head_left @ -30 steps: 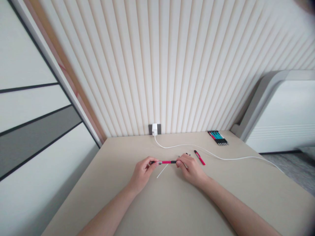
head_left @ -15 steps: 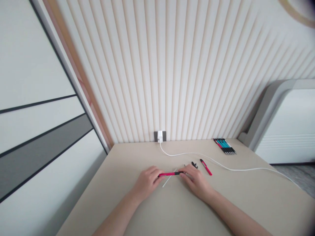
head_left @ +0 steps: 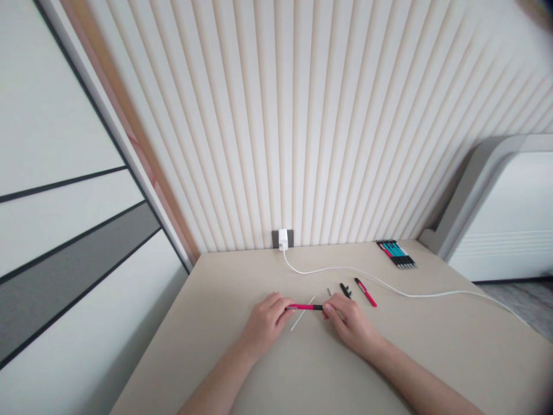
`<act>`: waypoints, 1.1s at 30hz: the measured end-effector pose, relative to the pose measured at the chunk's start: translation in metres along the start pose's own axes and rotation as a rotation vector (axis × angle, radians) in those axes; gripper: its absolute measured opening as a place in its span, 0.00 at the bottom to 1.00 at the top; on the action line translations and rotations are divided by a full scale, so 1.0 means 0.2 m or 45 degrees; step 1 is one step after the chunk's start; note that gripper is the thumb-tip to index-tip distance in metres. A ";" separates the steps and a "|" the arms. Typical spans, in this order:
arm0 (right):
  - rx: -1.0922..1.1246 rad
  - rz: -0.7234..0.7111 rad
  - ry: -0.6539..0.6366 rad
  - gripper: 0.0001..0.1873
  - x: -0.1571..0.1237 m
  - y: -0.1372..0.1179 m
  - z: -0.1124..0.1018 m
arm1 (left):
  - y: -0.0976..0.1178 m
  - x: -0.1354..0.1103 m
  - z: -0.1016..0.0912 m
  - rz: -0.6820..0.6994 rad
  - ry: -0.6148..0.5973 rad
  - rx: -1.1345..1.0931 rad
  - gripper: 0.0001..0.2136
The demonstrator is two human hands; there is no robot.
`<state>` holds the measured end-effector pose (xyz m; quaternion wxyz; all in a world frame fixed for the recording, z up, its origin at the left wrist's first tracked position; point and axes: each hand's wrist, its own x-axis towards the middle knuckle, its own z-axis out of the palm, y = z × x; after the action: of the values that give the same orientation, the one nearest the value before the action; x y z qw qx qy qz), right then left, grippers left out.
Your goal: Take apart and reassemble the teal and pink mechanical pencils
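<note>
A red pen with a black grip (head_left: 306,307) is held level between my two hands, just over the table. My left hand (head_left: 268,317) is closed on its red end, and my right hand (head_left: 349,321) pinches the black end, where the fingertips hide the tip. Beneath the pen, a thin white stick that looks like a refill (head_left: 298,321) lies slantwise. Just beyond my right fingers are a tiny metal piece (head_left: 329,291) and some small black parts (head_left: 345,290). Right of them rests a red piece with a black end (head_left: 366,293), resembling a pen barrel.
Several pens in blue, red and black (head_left: 396,255) lie side by side at the table's back right. A white cable (head_left: 358,271) runs from the wall charger (head_left: 283,238) across the beige table (head_left: 242,271). A ribbed wall stands behind, a white cabinet to the left.
The view has shifted slightly. My right fingers have curled closer around the pen's black end, and my left fingers cover more of the red end. The loose parts stay put.
</note>
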<state>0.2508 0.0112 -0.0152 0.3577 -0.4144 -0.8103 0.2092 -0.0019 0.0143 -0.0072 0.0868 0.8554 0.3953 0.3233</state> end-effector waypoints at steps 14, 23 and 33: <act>0.037 -0.111 0.127 0.12 0.03 0.02 -0.04 | 0.02 0.01 0.02 -0.145 0.031 -0.202 0.07; -0.143 -0.264 0.038 0.11 0.04 0.04 -0.07 | 0.03 0.03 0.00 -0.321 0.050 -0.390 0.09; -0.404 -0.504 -0.002 0.12 0.03 -0.04 -0.08 | 0.07 0.03 0.02 -0.630 -0.134 -0.976 0.16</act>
<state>0.2563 0.0130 0.0029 0.3216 -0.2985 -0.8986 0.0054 0.0111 0.0094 -0.0015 0.4914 0.6567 0.4347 0.3719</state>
